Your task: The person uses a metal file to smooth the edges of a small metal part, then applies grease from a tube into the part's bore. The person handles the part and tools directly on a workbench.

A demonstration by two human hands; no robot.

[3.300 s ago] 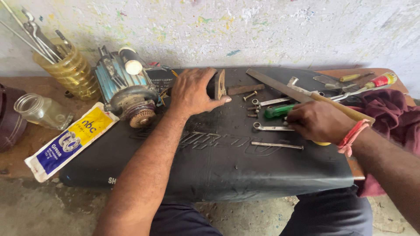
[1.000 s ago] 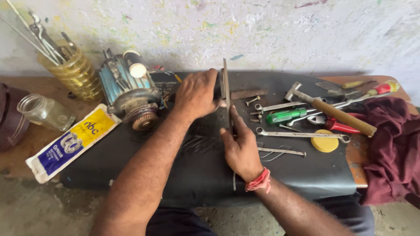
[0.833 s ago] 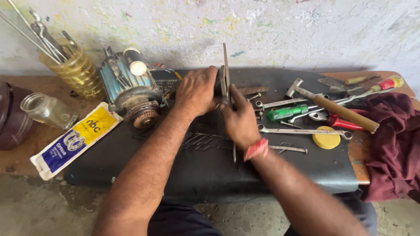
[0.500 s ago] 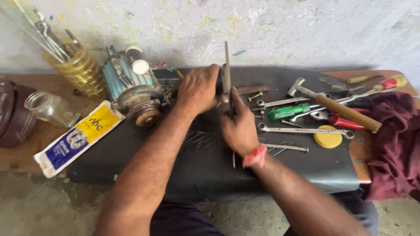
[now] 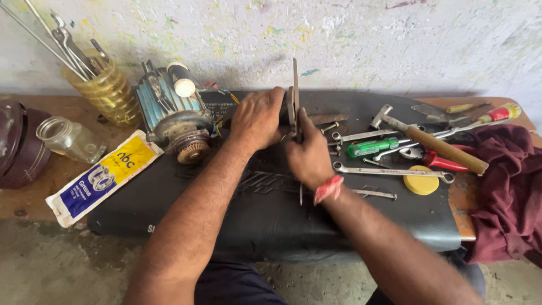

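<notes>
Both hands meet on an upright thin metal blade [image 5: 295, 96]: left hand [image 5: 257, 117] clenched around its base, right hand [image 5: 307, 152] grasping it from the near side. Right of them lie spanners [image 5: 389, 171], a hammer [image 5: 432, 142] and a green-handled screwdriver [image 5: 372, 148]. Far left, a yellow jar [image 5: 104, 90] holds tools beside an empty glass jar [image 5: 65, 138].

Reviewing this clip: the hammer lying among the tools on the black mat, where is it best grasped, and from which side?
Likely the hammer is best taken by the bare wooden handle near its lower-right end, from above. The handle lies flat and slanted, its metal head at the upper left crowded by the spanners and the green screwdriver, while the free end stays clear.
</notes>
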